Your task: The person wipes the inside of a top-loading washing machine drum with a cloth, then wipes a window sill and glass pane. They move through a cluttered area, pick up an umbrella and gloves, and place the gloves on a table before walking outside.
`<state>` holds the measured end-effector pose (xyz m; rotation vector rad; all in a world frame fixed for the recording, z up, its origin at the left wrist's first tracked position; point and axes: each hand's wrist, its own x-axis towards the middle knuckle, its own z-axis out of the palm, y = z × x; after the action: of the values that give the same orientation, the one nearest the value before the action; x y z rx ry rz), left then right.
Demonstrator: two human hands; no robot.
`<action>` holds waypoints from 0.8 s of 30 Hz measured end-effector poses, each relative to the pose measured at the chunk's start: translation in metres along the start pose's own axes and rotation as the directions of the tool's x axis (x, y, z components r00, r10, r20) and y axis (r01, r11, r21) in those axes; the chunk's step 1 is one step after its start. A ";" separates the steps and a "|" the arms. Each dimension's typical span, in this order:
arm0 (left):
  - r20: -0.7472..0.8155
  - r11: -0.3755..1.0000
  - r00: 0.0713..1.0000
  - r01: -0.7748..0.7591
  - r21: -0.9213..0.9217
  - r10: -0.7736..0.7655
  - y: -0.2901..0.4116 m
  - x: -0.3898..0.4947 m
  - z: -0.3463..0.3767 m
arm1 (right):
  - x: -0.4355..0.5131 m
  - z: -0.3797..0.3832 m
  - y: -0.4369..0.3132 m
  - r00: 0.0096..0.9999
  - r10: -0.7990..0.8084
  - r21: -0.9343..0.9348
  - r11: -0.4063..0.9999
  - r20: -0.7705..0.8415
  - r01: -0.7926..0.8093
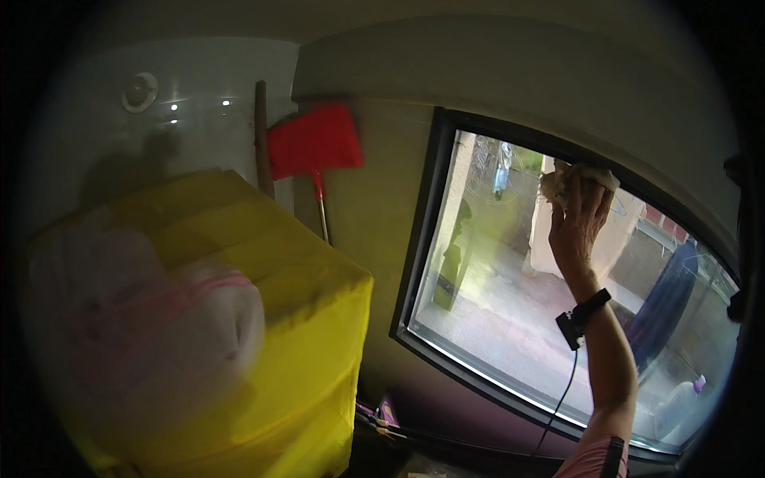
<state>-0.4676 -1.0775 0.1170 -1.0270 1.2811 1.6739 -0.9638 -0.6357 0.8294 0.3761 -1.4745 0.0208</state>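
My right hand [577, 209] reaches up and presses a crumpled whitish cloth [605, 177] against the window pane [496, 257], close to the top of the black window frame [412, 239]. The fingers are spread over the cloth, with the back of the hand towards me. Around the wrist is a black strap with a small device [575, 325], from which a thin cable [565, 391] hangs down. The glass looks hazy, with swirling smears at its upper left. My left hand is out of view.
A yellow cover [311, 358] drapes a box-shaped object at left, with a blurred whitish-pink item [179, 322] before it. A red dustpan-like head [317, 143] and a wooden pole [262, 137] stand in the corner. Through the glass appear a dark blue hanging cloth [666, 305] and a purple-capped bottle [678, 406].
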 end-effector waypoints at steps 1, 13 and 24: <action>0.000 1.000 1.000 -0.012 -0.003 0.012 0.008 0.001 -0.003 | 0.002 0.011 -0.007 0.999 0.046 0.021 0.999 -0.022 -0.045; 0.014 0.998 0.999 -0.047 0.034 0.047 0.063 0.002 -0.013 | 0.031 0.094 -0.092 0.999 -0.022 0.322 0.946 -0.030 0.031; -0.046 0.996 0.999 -0.006 0.085 0.010 0.063 -0.035 -0.085 | 0.058 0.142 -0.157 1.000 0.018 0.454 0.891 0.012 -0.021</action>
<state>-0.5001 -1.1758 0.1572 -1.0170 1.3760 1.5961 -1.0569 -0.8325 0.8558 0.7424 -1.4737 0.3885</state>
